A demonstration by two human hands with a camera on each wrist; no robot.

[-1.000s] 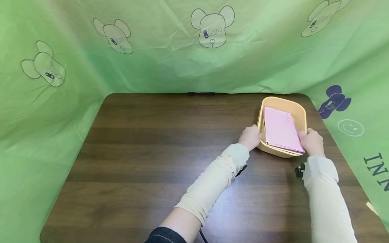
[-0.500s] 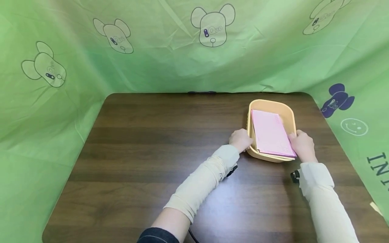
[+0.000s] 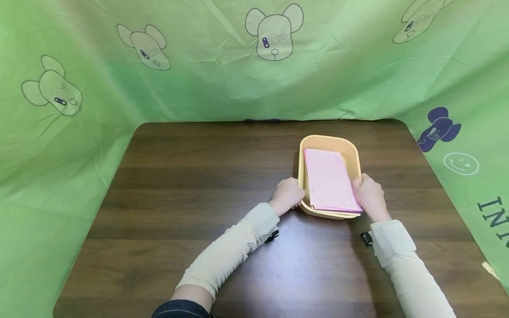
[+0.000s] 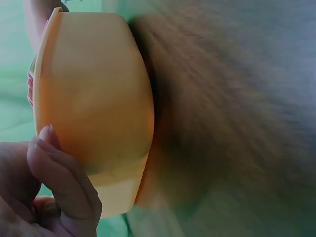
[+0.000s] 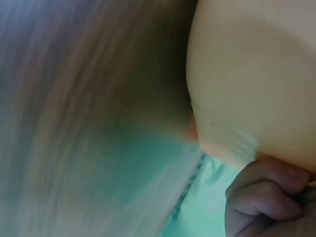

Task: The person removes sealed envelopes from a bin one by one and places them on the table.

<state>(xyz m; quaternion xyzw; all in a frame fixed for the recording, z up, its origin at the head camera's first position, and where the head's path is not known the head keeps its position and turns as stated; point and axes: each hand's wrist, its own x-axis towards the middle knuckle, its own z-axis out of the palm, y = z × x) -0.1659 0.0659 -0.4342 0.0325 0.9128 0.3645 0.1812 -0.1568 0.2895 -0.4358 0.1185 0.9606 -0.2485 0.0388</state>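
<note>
A pale orange plastic basket (image 3: 349,154) is held between both hands on the right half of the table. Pink envelopes (image 3: 328,179) lie stacked inside it, with cream edges showing below the top one; their near end rests over the front rim. My left hand (image 3: 287,194) grips the basket's left rim, its fingers curled under the lip in the left wrist view, where the smooth outer wall (image 4: 94,89) fills the middle. On the opposite rim my right hand (image 3: 370,194) holds on, thumb inside; bent fingers (image 5: 269,197) press the wall in the right wrist view.
The dark wooden table (image 3: 179,198) spreads out to the left and front of the basket. Green printed cloth (image 3: 207,79) hangs along its back and both sides. Below the right wrist view's basket wall, the table's edge meets the cloth.
Both hands have carried the basket with its envelopes leftward and slightly toward the front, from the table's back right corner. The basket has turned a little straighter.
</note>
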